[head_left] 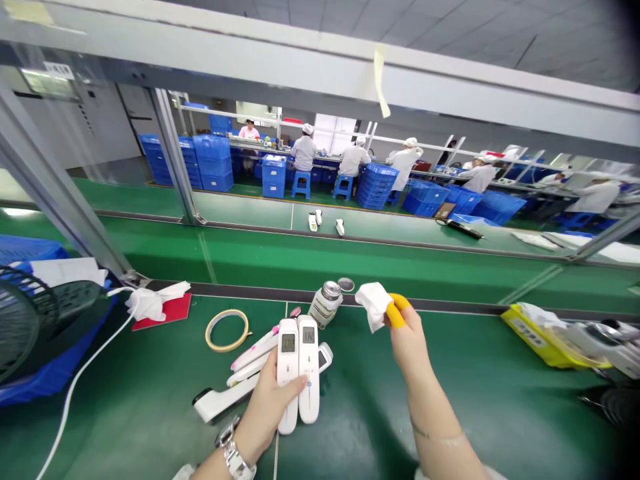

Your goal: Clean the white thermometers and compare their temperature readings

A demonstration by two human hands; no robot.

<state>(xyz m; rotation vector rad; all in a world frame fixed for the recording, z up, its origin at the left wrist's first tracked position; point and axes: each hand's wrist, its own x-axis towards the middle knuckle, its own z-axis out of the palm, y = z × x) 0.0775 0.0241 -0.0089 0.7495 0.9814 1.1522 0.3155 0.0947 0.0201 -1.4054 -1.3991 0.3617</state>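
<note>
Your left hand [265, 407] is clasped around two white thermometers [299, 367] held side by side, screens facing up, just above the green bench [150, 400] in front of you; your right hand [407, 333], with yellow finger covers [395, 312] on, pinches a small white wipe [373, 303] raised close to the small bottle [325, 303]. In my judgement the thermometers are light, rigid plastic with smooth, slippery shells and screens that would scratch or smear, so hold them by the lower bodies, as you do, and keep your thumb off the screens. The wipe is soft and limp and will fold under any pressure. The bottle stands open, its cap [346, 285] lying just beside it, near your right hand; a knock could tip it. Beneath the thermometers lie more white and pink devices [250, 353], some touching one another, with a ring of tape [227, 330] to the left. A fan [35, 327] and white cable [80, 380] crowd the left edge, and yellow packets [545, 333] the right. Open room lies on the bare mat below your right forearm. The belt [400, 257] runs beyond the bench edge
</note>
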